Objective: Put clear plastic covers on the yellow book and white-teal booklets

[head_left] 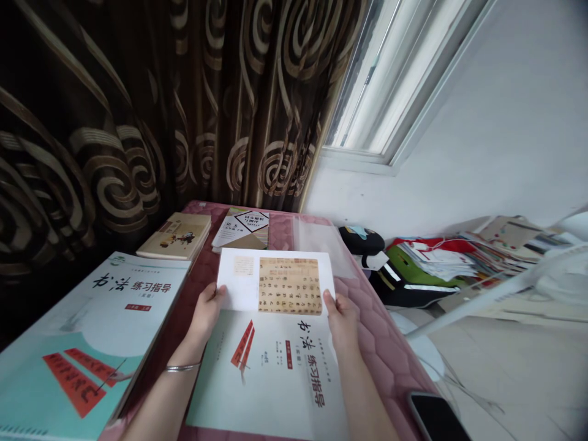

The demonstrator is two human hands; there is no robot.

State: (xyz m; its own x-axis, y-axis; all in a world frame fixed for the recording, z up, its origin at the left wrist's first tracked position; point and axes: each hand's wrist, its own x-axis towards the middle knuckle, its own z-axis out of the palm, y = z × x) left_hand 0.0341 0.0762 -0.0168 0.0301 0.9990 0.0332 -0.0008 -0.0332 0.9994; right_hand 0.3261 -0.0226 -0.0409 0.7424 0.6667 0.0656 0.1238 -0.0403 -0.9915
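Observation:
An opened calligraphy workbook [275, 367] lies in front of me. Its upper page is white with a tan print of handwritten characters, and its lower page is pale green with a red and black title. My left hand [209, 309] grips the upper page's left edge, thumb on top; a silver bangle circles that wrist. At the opposite edge, my right hand [342, 315] pinches the same page, thumb also on top. The fingers beneath the page are hidden. To the left sits a stack of matching green-and-white workbooks [151, 334].
A pink quilted surface [381, 343] carries the books. Beyond are a tan book stack [177, 237] and a white-covered book [243, 228]. A phone [436, 416] rests at the lower right. Bags and papers [432, 260] pile up by the wall, near a white pole [487, 291]. Patterned curtains [220, 110] hang behind.

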